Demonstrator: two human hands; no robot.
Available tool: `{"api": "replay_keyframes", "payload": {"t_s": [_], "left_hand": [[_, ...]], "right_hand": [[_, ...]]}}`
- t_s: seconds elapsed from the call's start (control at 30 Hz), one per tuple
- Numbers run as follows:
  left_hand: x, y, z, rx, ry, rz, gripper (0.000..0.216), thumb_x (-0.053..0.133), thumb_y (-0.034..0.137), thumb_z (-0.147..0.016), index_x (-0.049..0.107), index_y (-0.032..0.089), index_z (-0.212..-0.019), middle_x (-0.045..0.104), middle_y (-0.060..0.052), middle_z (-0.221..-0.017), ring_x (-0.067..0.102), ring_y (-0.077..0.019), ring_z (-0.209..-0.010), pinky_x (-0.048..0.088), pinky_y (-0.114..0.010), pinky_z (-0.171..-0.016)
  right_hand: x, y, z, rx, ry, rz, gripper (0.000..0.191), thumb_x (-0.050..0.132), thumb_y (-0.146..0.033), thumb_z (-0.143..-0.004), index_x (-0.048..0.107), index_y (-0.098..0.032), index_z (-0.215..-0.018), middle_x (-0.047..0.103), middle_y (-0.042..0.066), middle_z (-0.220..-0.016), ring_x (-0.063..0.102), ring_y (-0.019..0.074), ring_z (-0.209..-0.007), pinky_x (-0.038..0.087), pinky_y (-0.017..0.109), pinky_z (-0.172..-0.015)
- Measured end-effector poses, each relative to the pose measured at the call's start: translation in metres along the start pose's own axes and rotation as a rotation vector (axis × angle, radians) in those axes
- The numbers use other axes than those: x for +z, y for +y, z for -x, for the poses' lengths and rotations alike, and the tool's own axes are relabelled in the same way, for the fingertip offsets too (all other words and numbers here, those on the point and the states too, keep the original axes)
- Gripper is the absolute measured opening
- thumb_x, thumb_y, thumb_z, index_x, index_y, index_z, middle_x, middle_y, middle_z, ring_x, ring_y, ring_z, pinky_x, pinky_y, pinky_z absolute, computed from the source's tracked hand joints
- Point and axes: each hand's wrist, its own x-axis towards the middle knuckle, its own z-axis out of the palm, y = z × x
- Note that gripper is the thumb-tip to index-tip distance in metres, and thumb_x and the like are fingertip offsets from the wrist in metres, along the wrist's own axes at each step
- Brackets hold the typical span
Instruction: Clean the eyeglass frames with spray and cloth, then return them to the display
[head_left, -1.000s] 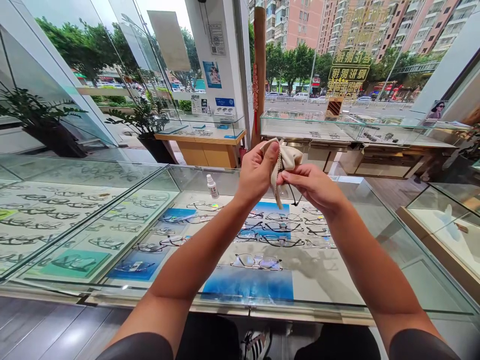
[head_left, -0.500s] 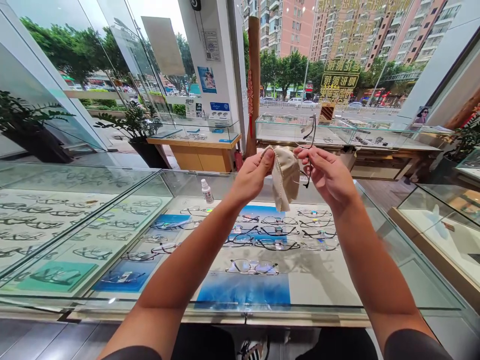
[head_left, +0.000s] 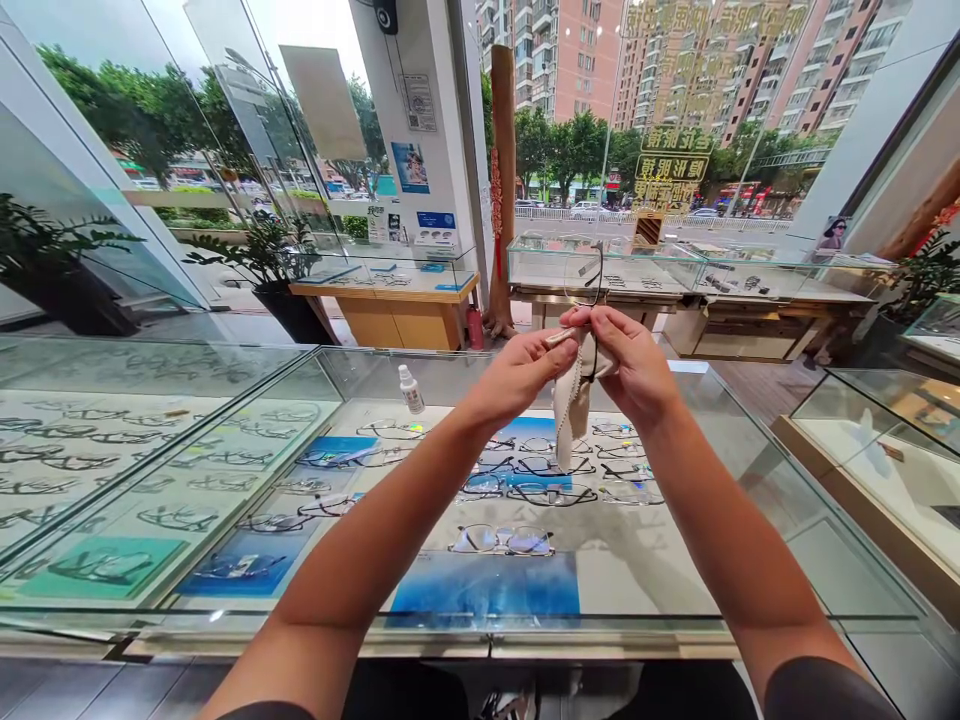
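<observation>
Above the glass counter, my left hand (head_left: pixel 529 372) is closed on a beige cleaning cloth (head_left: pixel 571 415), which hangs down below the fingers. My right hand (head_left: pixel 637 365) is closed on a pair of eyeglasses (head_left: pixel 601 275) held on end, one lens up above the fingers. The lower part of the glasses lies against the cloth, and the lower lens is mostly hidden by it. Both hands meet at the middle of the frame, fingertips close together. A small white bottle (head_left: pixel 410 389) stands on the counter beyond my left forearm.
Below the hands, the glass display case (head_left: pixel 630 560) holds rows of eyeglasses (head_left: pixel 502 540) and blue cards (head_left: pixel 487 590). Another case section (head_left: pixel 82 400) adjoins on the left. Farther off stand a wooden display table (head_left: pixel 397 312), a potted plant (head_left: pixel 289 300) and a wooden post (head_left: pixel 501 180).
My right hand has brought the eyeglasses left, against the cloth. My left hand has moved slightly right and down with the cloth, and the hands now meet.
</observation>
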Motion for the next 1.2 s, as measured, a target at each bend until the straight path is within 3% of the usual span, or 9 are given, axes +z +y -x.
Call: {"api": "replay_keyframes", "payload": {"t_s": [0.13, 0.37, 0.47, 0.63, 0.83, 0.9, 1.07, 1.13, 1.2], "left_hand": [[0.003, 0.000, 0.001, 0.025, 0.014, -0.012, 0.037, 0.087, 0.049, -0.087, 0.074, 0.016, -0.098, 0.068, -0.003, -0.086, 0.060, -0.0138, -0.079, 0.050, -0.028, -0.077], [0.017, -0.005, -0.001, 0.129, 0.276, -0.030, 0.044, 0.080, 0.061, -0.090, 0.074, 0.017, -0.096, 0.068, 0.000, -0.079, 0.057, -0.0113, -0.069, 0.045, -0.025, -0.066], [0.007, -0.002, -0.002, 0.117, 0.213, -0.098, 0.048, 0.077, 0.064, -0.092, 0.075, 0.016, -0.094, 0.065, 0.000, -0.077, 0.054, -0.0117, -0.068, 0.043, -0.026, -0.064], [0.001, -0.003, -0.002, 0.135, 0.125, -0.149, 0.046, 0.082, 0.058, -0.089, 0.077, 0.017, -0.109, 0.069, -0.003, -0.086, 0.060, -0.0152, -0.080, 0.049, -0.028, -0.076], [0.016, -0.015, -0.003, 0.261, 0.380, -0.198, 0.042, 0.073, 0.059, -0.097, 0.074, 0.018, -0.102, 0.069, -0.002, -0.086, 0.057, -0.0128, -0.076, 0.048, -0.025, -0.070], [0.010, -0.009, -0.003, 0.228, 0.330, -0.211, 0.045, 0.068, 0.063, -0.099, 0.074, 0.018, -0.098, 0.066, -0.001, -0.081, 0.055, -0.0125, -0.072, 0.046, -0.025, -0.067], [-0.011, 0.011, 0.000, 0.062, -0.035, -0.236, 0.046, 0.076, 0.062, -0.092, 0.076, 0.018, -0.107, 0.068, -0.004, -0.090, 0.059, -0.0157, -0.079, 0.051, -0.028, -0.073], [-0.010, 0.009, 0.000, 0.082, -0.005, -0.239, 0.046, 0.080, 0.059, -0.090, 0.075, 0.019, -0.111, 0.068, -0.004, -0.091, 0.058, -0.0153, -0.078, 0.049, -0.027, -0.071], [-0.002, 0.000, -0.001, 0.153, 0.137, -0.236, 0.044, 0.078, 0.060, -0.092, 0.074, 0.019, -0.105, 0.064, -0.002, -0.084, 0.053, -0.0136, -0.071, 0.044, -0.026, -0.065]], "right_hand": [[0.005, 0.002, 0.002, 0.020, 0.045, -0.008, 0.032, 0.087, -0.057, -0.083, 0.082, -0.028, -0.095, 0.078, 0.001, -0.096, 0.066, 0.0152, -0.078, 0.057, 0.029, -0.071], [0.024, 0.010, 0.006, -0.032, 0.078, 0.061, 0.037, 0.078, -0.064, -0.088, 0.082, -0.028, -0.098, 0.079, 0.003, -0.109, 0.072, 0.0196, -0.099, 0.059, 0.035, -0.094], [0.020, 0.007, 0.005, -0.026, 0.081, 0.093, 0.034, 0.077, -0.061, -0.089, 0.082, -0.029, -0.097, 0.080, 0.003, -0.111, 0.073, 0.0199, -0.101, 0.058, 0.035, -0.095], [0.018, 0.010, 0.003, -0.022, 0.130, 0.055, 0.031, 0.080, -0.057, -0.087, 0.084, -0.028, -0.099, 0.082, 0.004, -0.111, 0.074, 0.0199, -0.100, 0.059, 0.035, -0.091], [0.032, 0.017, 0.005, -0.058, 0.170, -0.051, 0.025, 0.083, -0.051, -0.083, 0.086, -0.028, -0.091, 0.083, 0.004, -0.117, 0.073, 0.0223, -0.111, 0.058, 0.038, -0.104], [0.028, 0.014, 0.006, -0.027, 0.171, -0.036, 0.025, 0.084, -0.050, -0.082, 0.087, -0.028, -0.094, 0.084, 0.004, -0.115, 0.074, 0.0225, -0.106, 0.060, 0.039, -0.100], [0.019, 0.009, 0.006, -0.011, 0.186, 0.003, 0.023, 0.083, -0.049, -0.084, 0.087, -0.029, -0.094, 0.084, 0.003, -0.112, 0.075, 0.0221, -0.099, 0.062, 0.039, -0.092], [0.022, 0.011, 0.006, -0.030, 0.193, 0.016, 0.025, 0.081, -0.051, -0.085, 0.087, -0.030, -0.095, 0.084, 0.004, -0.116, 0.075, 0.0232, -0.106, 0.061, 0.040, -0.096], [0.026, 0.015, 0.008, -0.066, 0.193, 0.035, 0.025, 0.079, -0.053, -0.088, 0.086, -0.030, -0.097, 0.083, 0.004, -0.121, 0.073, 0.0237, -0.115, 0.059, 0.041, -0.102]]}}
